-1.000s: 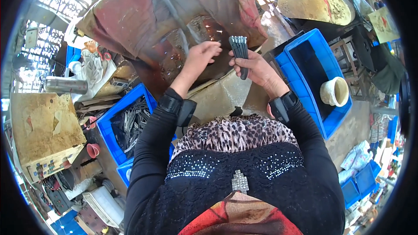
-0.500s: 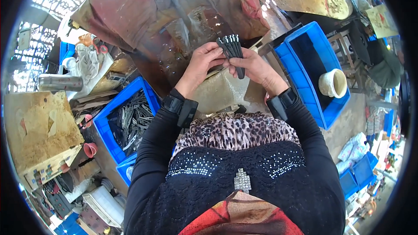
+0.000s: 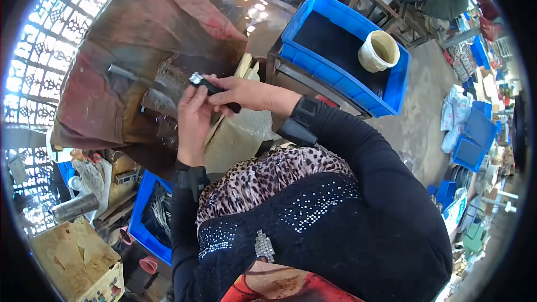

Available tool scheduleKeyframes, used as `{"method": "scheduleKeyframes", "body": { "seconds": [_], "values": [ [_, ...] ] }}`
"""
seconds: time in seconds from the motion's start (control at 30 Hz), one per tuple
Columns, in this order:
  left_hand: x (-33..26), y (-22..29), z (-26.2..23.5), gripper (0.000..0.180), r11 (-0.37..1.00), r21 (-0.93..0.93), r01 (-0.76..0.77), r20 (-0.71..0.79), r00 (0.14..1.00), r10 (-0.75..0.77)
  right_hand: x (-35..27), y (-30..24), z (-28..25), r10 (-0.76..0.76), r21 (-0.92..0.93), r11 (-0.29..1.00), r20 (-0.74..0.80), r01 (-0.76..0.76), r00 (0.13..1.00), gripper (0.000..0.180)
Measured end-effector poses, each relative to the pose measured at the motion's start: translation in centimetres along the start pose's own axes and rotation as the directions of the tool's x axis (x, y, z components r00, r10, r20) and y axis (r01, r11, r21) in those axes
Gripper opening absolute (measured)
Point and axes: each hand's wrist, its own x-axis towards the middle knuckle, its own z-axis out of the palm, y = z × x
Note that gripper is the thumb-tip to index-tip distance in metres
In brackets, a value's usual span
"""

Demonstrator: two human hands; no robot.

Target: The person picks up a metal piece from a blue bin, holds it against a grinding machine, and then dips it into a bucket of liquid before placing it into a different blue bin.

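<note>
A bundle of slim black pieces with shiny metal tips (image 3: 211, 88) is held between my two hands in front of the wet work area. My right hand (image 3: 243, 94) closes over the bundle from the right, thumb lying along it. On the left, my left hand (image 3: 193, 117) has its fingers bent against the tip end of the same bundle. The pieces now lie close together, and their lower ends are partly hidden by my fingers. Just beyond my hands, a grey metal pipe (image 3: 131, 74) juts over the wet, brown-stained work area, which a reddish cloth (image 3: 162, 14) surrounds.
To the right stands a large blue crate (image 3: 330, 70) with a cream pot (image 3: 373, 56) in it. A blue crate (image 3: 148, 235) of thin metal pieces sits at lower left, near a stained box (image 3: 72, 251). Other blue bins (image 3: 470, 151) stand at far right.
My view has turned right, so hands and bench appear further left. The pieces, fanned out before, are now gathered into a tight bundle lying more level.
</note>
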Motion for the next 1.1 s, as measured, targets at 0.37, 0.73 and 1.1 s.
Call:
{"method": "scheduleKeyframes", "body": {
  "seconds": [0.37, 0.73, 1.1],
  "values": [
    [2.8, 0.0, 1.1, 0.027, 0.987, 0.153, -0.042, -0.078, 0.995, 0.055, -3.7, -1.5, -3.4, -0.194, -0.363, 0.925, -0.202, 0.111, 0.96, 0.017],
    [3.6, 0.5, -7.5, 0.032, 0.031, 0.962, -0.272, 0.152, 0.623, 0.767, -14.9, 1.9, -17.6, 0.012, -0.367, 0.741, -0.83, -0.562, 0.558, 0.019],
    [2.3, 1.0, -8.5, 0.035, -0.111, 0.991, -0.07, 0.131, 0.602, 0.788, -15.8, 1.7, -21.0, 0.133, -0.514, 0.03, -0.848, -0.857, 0.513, 0.018]
  ]
}}
